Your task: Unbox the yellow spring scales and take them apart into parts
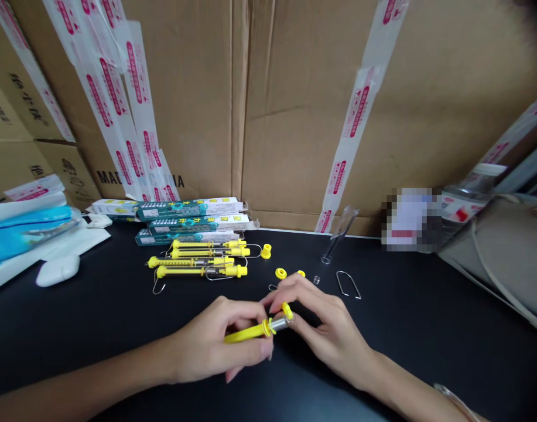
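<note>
My left hand [215, 346] is closed around a yellow rod [246, 334] that ends in a yellow collar and a short metal spring section [279, 323]. My right hand [325, 325] pinches the far end of that piece at a small yellow cap [287, 309]. Both hands hover just above the black tabletop [119, 316]. Loose yellow caps [280, 273] lie just beyond my fingers. A bent wire hook [348, 283] and a clear plastic tube [338, 240] lie to the right.
Several finished yellow spring scales [198, 258] lie in a row at centre left, with teal-and-white boxes [184, 217] stacked behind. Taped cardboard cartons [250, 105] wall the back. A white mouse [57, 269] and blue packaging [22, 234] sit left; a beige bag [505, 258] right.
</note>
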`<state>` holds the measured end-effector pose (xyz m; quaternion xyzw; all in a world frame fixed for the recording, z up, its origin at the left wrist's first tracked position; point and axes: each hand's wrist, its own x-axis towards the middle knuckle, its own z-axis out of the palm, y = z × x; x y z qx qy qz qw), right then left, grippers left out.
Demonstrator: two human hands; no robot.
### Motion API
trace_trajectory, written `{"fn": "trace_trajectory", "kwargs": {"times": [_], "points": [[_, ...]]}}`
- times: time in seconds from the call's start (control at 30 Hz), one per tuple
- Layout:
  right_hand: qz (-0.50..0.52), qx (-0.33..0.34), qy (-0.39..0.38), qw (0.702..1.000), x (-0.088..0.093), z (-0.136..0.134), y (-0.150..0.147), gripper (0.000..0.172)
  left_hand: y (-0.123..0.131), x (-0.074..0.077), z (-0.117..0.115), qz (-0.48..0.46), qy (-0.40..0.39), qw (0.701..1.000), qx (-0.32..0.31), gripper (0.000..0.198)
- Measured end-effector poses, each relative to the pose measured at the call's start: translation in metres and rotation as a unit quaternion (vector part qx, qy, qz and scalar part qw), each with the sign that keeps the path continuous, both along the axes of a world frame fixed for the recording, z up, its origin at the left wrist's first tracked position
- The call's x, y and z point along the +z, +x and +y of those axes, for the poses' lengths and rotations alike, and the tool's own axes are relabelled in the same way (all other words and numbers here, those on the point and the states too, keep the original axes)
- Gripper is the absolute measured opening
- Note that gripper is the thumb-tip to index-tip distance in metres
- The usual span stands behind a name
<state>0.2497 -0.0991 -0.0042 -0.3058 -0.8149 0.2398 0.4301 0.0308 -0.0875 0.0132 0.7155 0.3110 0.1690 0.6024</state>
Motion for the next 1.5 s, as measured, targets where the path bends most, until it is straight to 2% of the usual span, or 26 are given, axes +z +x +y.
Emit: {"fn": "trace_trajectory", "kwargs": {"times": [0.1,0.23,0.47,0.63,0.77,1.03,1.3,1.5], "points": [[0.004,-0.055,-0.012,0.998,-0.001,-0.001,-0.001,0.013,0.002,-0.004,0.002,-0.016,-0.017,0.999,0.033,0.032],[0.008,-0.1,-0.031,0.994,-0.002,-0.001,-0.002,0.012,0.003,-0.007,0.003,-0.027,0.034,0.998,0.044,0.036],[0.008,-0.108,-0.042,0.993,-0.003,-0.001,-0.001,0.016,0.003,-0.005,-0.002,-0.004,0.092,0.991,0.095,0.04],[-0.032,-0.083,-0.04,0.995,-0.002,-0.003,-0.002,0.019,0.002,-0.003,-0.003,0.019,0.188,0.976,0.109,0.028],[-0.05,-0.048,-0.007,0.998,-0.003,-0.005,-0.002,0.019,-0.001,-0.006,-0.006,0.035,0.232,0.965,0.12,0.024],[-0.062,-0.013,0.013,0.998,-0.006,-0.006,-0.001,0.025,0.002,-0.01,-0.008,0.073,0.332,0.926,0.161,0.025],[-0.074,-0.004,-0.008,0.997,-0.004,-0.004,-0.001,0.023,0.001,-0.009,-0.009,0.079,0.368,0.918,0.123,0.023],[-0.067,0.034,-0.051,0.996,-0.004,-0.005,0.001,0.03,0.0,-0.01,-0.009,0.045,0.361,0.927,0.095,0.019]]}}
